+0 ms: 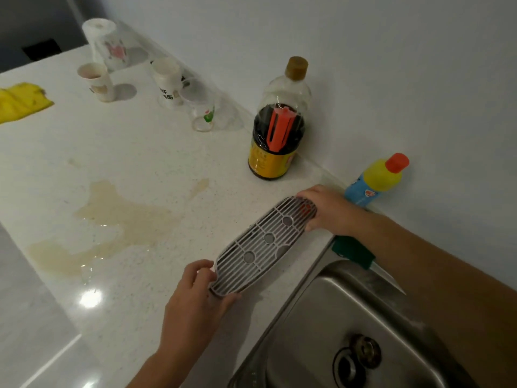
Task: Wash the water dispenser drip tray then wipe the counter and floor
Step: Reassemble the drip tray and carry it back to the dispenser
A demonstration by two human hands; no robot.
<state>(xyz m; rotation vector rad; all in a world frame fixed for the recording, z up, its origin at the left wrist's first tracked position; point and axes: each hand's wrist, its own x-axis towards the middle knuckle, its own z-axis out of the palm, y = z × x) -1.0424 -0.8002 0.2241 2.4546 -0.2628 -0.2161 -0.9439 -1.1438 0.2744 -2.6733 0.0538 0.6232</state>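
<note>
The grey slotted drip tray (265,243) lies over the white counter (145,152), just left of the steel sink (363,326). My left hand (195,298) grips its near end and my right hand (327,208) grips its far end. A brownish spill (117,217) spreads across the counter to the left of the tray. A yellow cloth (19,103) lies at the far left edge of the counter.
A dark sauce bottle (277,127) and a yellow-and-blue detergent bottle (375,180) stand by the wall. Paper cups (98,82), a clear glass (202,110) and a paper towel roll (105,43) stand further back. A green sponge (354,252) sits at the sink's rim.
</note>
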